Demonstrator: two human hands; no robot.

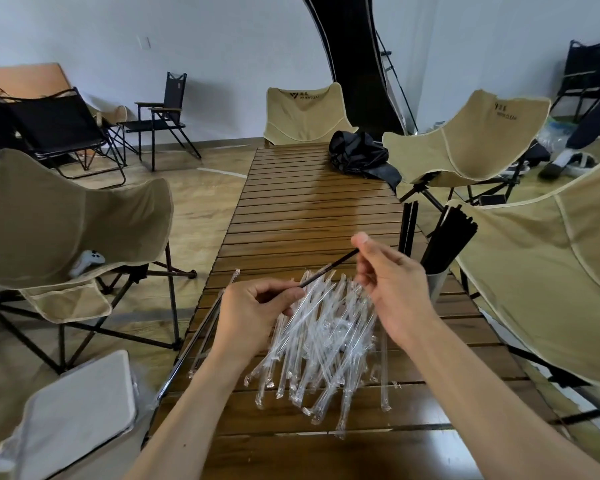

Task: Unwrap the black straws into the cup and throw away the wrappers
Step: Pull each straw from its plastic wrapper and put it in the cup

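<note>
A long slatted wooden table [302,209] runs from the near edge away toward a white wall. Tan folding chairs stand around it: one on the left [66,216], one at the far end [303,114], one at the far right [465,140], and part of another at the near right [551,271]. Black folding chairs [63,129] stand against the wall at far left. A black bag [359,155] lies crumpled on the far right part of the table. On the floor at near left lies a pale flat bin lid [84,410].

On the near half of the table lies a loose pile of clear plastic wrappers [319,344], fanned out and overlapping; whether any still hold straws cannot be told. At the table's right edge stands a grey cup [437,285] with a bunch of black straws [447,237] upright in it, leaning right.

Two bare forearms reach in from the near edge. The left hand [253,313] hovers over the left of the pile, fingers curled, pinching the near end of one black straw [329,268]. That straw slants up and to the right above the pile. The right hand [392,282] is raised beside the cup, its thumb and fingertips pinching the straw's far end. A thin clear film seems to cover the straw's middle, though blur makes this uncertain.
</note>
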